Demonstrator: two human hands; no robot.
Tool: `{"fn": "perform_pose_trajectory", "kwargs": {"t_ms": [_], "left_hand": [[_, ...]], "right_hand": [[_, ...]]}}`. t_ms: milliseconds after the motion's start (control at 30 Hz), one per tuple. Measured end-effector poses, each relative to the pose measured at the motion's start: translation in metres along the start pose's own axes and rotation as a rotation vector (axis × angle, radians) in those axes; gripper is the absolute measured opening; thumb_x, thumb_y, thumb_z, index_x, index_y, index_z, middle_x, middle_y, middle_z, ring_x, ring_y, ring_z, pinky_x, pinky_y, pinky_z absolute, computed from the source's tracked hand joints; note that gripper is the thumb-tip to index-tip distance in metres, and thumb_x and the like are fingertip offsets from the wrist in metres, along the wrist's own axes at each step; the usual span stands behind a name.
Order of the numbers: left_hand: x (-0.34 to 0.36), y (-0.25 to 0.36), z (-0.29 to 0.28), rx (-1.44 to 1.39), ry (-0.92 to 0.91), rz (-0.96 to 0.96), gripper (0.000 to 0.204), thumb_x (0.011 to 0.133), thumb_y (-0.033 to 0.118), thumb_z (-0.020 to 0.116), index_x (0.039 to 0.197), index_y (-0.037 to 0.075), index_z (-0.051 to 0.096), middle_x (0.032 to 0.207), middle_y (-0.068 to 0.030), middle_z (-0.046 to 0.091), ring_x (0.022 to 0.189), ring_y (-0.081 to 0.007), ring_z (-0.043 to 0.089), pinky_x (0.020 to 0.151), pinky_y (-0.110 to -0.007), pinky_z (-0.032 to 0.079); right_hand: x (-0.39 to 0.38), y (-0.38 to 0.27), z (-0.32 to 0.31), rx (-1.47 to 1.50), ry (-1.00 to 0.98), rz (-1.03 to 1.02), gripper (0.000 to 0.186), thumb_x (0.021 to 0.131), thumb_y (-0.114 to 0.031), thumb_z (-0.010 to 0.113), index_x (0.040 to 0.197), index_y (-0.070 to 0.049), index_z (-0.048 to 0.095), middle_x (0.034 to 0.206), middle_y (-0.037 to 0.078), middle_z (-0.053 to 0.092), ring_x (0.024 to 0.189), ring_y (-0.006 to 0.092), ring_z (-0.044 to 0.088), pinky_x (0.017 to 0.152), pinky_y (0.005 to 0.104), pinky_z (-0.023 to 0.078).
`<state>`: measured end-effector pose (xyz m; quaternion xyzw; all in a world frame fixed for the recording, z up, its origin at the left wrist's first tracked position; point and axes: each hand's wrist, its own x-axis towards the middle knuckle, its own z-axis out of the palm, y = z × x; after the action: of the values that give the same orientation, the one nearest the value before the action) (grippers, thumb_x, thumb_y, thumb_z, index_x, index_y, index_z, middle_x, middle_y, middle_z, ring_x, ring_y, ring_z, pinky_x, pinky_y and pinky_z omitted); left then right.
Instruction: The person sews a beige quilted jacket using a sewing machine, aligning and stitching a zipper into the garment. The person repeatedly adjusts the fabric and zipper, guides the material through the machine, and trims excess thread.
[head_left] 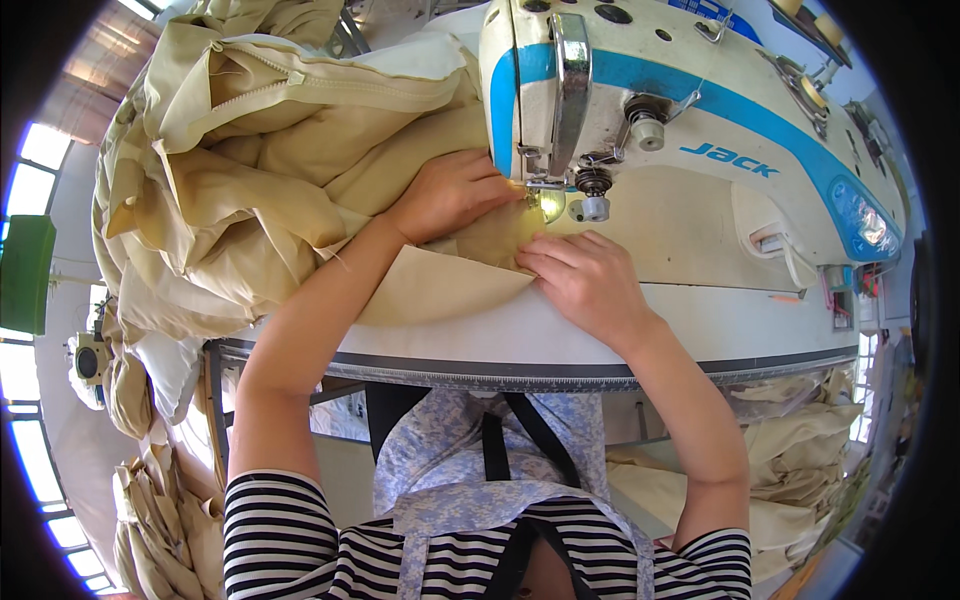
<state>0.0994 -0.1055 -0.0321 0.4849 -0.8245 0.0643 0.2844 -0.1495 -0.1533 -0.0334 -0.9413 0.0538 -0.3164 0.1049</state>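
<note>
Beige fabric [440, 285] lies under the needle area [545, 205] of a white-and-blue sewing machine [640, 70], where a small lamp glows. My left hand [450, 195] is on the fabric just left of the presser foot, its curled fingers gripping it and the tips partly hidden near the machine head. My right hand [585, 285] is below and right of the foot, fingers closed on the edge of the same fabric near the front of the machine bed.
A large heap of beige garments [280, 140] with a zipper fills the table's left. The curved table edge [500, 375] has a ruler strip. Another machine [90, 355] stands at far left beside a green object [25, 275]. More beige cloth [800, 460] lies below right.
</note>
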Motion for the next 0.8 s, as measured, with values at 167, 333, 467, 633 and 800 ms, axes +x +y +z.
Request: {"fn": "perform_pose_trajectory", "kwargs": {"t_ms": [167,333,467,633,800], "left_hand": [[0.002,-0.004,0.005,-0.028,0.089,0.021,0.011,0.086,0.014,0.074,0.097,0.014,0.073,0.095,-0.0055,0.067,0.087,-0.0284,0.065,0.072,-0.038,0.054],[0.001,-0.004,0.006,-0.039,0.101,0.011,0.011,0.087,0.015,0.073,0.097,0.013,0.073,0.094,-0.0055,0.067,0.089,-0.0283,0.065,0.073,-0.038,0.054],[0.003,0.005,-0.002,-0.127,0.062,-0.02,0.008,0.088,0.015,0.073,0.096,0.012,0.074,0.096,-0.0065,0.069,0.09,-0.0294,0.066,0.074,-0.039,0.054],[0.011,0.0,-0.028,-0.245,0.242,-0.644,0.02,0.094,0.021,0.067,0.101,0.004,0.073,0.109,-0.012,0.072,0.099,-0.0342,0.066,0.079,-0.042,0.054],[0.002,-0.038,-0.063,0.1,-0.009,-0.888,0.06,0.1,0.044,0.057,0.151,0.016,0.044,0.143,-0.0237,0.053,0.132,-0.0371,0.051,0.109,-0.042,0.04]], "right_hand": [[-0.001,0.002,0.004,-0.014,0.041,0.006,0.011,0.079,-0.009,0.071,0.089,-0.007,0.073,0.094,0.002,0.072,0.084,0.0183,0.07,0.076,0.0328,0.054],[-0.001,0.0,0.004,-0.03,0.024,0.006,0.012,0.078,-0.009,0.071,0.09,-0.008,0.073,0.095,0.001,0.072,0.083,0.0181,0.07,0.073,0.0314,0.053],[-0.004,-0.003,0.003,-0.025,-0.002,-0.005,0.013,0.078,-0.008,0.072,0.09,-0.009,0.074,0.097,0.0,0.073,0.083,0.0172,0.07,0.071,0.0308,0.053],[-0.005,-0.006,0.009,-0.057,0.089,0.058,0.018,0.073,-0.005,0.074,0.09,-0.01,0.075,0.098,-0.001,0.073,0.083,0.0181,0.069,0.071,0.0319,0.053],[-0.002,-0.01,0.009,-0.065,0.057,0.092,0.019,0.073,-0.004,0.072,0.091,-0.01,0.074,0.097,-0.001,0.073,0.083,0.0208,0.069,0.074,0.0339,0.055]]}}
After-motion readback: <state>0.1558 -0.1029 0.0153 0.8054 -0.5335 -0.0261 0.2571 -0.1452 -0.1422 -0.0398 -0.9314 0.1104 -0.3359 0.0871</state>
